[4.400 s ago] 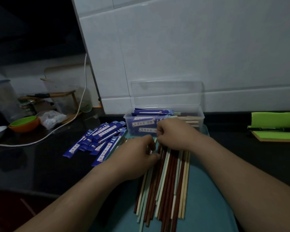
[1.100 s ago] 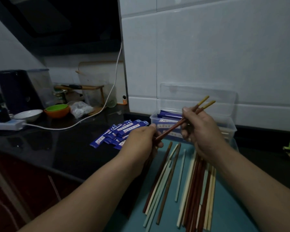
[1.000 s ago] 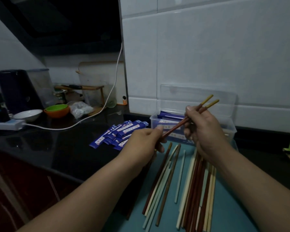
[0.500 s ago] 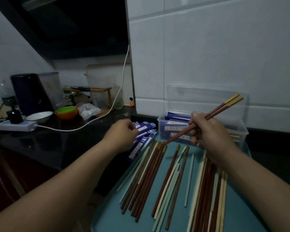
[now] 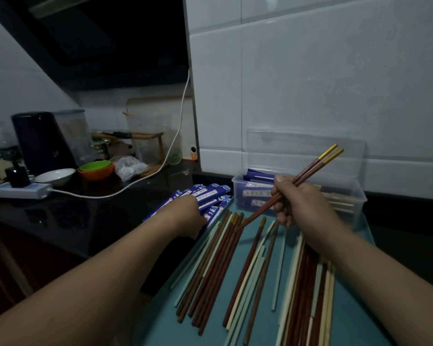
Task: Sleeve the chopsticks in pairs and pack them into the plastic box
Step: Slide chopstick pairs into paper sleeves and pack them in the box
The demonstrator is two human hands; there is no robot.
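1. While your right hand grips a red chopstick pair, the plastic box stands just behind it.
2. Your left hand lies on the blue sleeves; fingers hidden, grip cannot be told.

Dim, murky light; wide-angle edge distortion.

I hold a pair of red-brown chopsticks with yellow tips in my right hand, slanting up over the front of the clear plastic box. The box stands open, with blue sleeved pairs lying in its left half. Just left of the box a heap of blue paper sleeves lies under my left hand. In front of the box, loose red-brown and pale chopsticks lie spread lengthwise.
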